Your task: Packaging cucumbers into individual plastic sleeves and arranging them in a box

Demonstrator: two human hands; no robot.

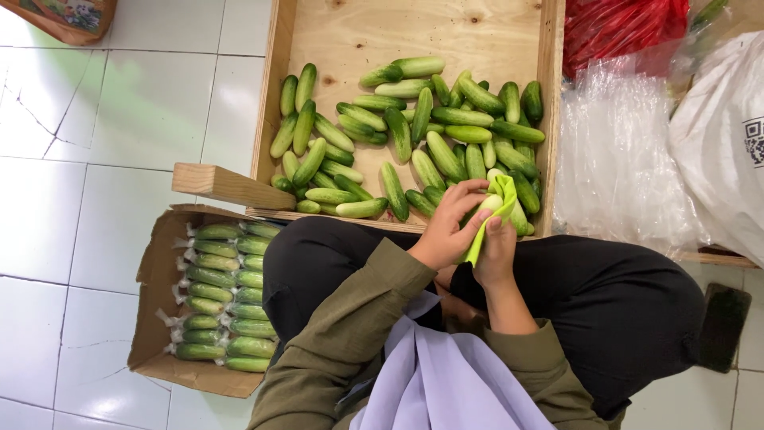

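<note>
My left hand point(454, 224) grips a pale green cucumber point(489, 203) at its near end. My right hand point(498, 248) presses a yellow-green cloth point(492, 215) around that same cucumber. Both hands hover over the near edge of a shallow wooden crate point(366, 36). Many loose green cucumbers point(414, 135) lie piled in the crate's near half.
A cardboard box point(155, 279) at my left knee holds rows of cucumbers wrapped in clear film point(227, 299). Clear plastic bags point(617, 151), a red bag point(617, 24) and a white sack point(728, 135) sit right of the crate. The floor is white tile point(95, 135).
</note>
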